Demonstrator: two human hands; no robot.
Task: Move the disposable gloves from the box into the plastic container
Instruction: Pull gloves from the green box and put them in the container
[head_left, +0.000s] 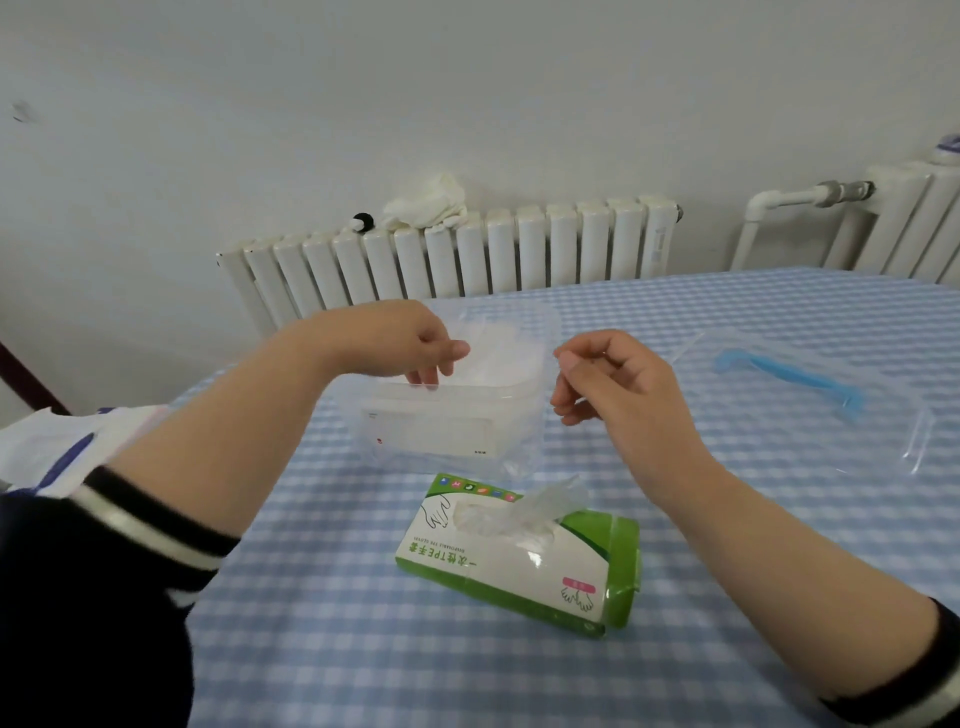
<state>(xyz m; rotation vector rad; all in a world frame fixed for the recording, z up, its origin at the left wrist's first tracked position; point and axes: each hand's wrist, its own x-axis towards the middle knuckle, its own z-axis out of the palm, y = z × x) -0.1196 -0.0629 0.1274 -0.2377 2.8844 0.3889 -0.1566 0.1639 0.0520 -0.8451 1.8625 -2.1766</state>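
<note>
On the table covered with a blue-and-white checked cloth (363, 649) stands a clear, rounded plastic container (447, 421), a little far from the middle, and thin translucent disposable gloves (493, 358) lie inside it, reaching up to its rim. The left hand (395, 340) hangs over the left part of the container; its fingers are curled downward, the tips at the near rim, and the thumb and forefinger seem to pinch a thin film, but I cannot tell this for sure. The right hand (608, 379) is just beside the right wall of the container, its fingers bent loosely toward the thumb; whether they pinch something I cannot tell. Nearer to the person lies the green-and-white cardboard glove box (519, 556), flat on the cloth, with one crumpled clear glove (530, 512) standing out of its top opening. To the far right lies a clear plastic lid with a blue handle (789, 382). Behind the table is a white radiator (467, 249) with a white cloth (426, 202) on top.
</note>
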